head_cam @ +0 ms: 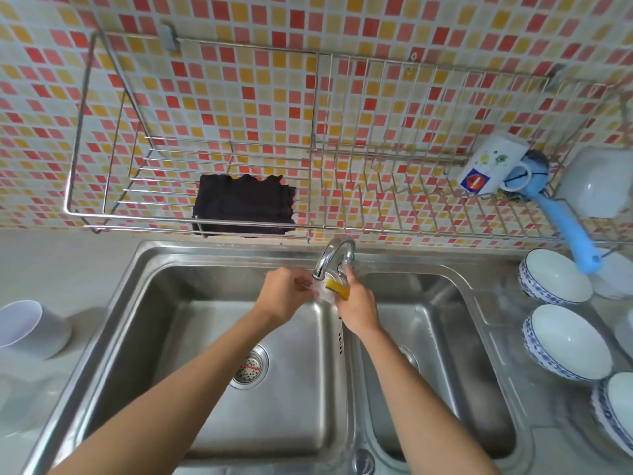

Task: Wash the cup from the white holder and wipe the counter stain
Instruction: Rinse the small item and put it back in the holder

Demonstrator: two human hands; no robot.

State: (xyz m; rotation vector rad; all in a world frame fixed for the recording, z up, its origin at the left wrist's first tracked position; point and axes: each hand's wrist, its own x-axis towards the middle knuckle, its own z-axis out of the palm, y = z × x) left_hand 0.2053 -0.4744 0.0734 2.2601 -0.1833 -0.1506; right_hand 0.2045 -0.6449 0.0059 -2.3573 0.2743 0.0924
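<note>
Under the chrome tap (331, 257), over the double steel sink (144, 303), my left hand (286, 296) grips a small clear cup (322, 292). The cup is mostly hidden between both hands. My right hand (358, 305) holds a yellow sponge (339, 289) pressed against the cup. The white holder (30, 329) stands on the counter at the far left. A dark cloth (243, 205) hangs on the wire wall rack (102, 138) above the sink. I cannot see a stain on the counter.
Three blue-rimmed white bowls (556, 277) sit on the drainboard at the right. A printed white mug (491, 166), a blue-handled brush (565, 231) and a white container (597, 181) rest on the rack's right end. A strainer (248, 370) sits in the left basin.
</note>
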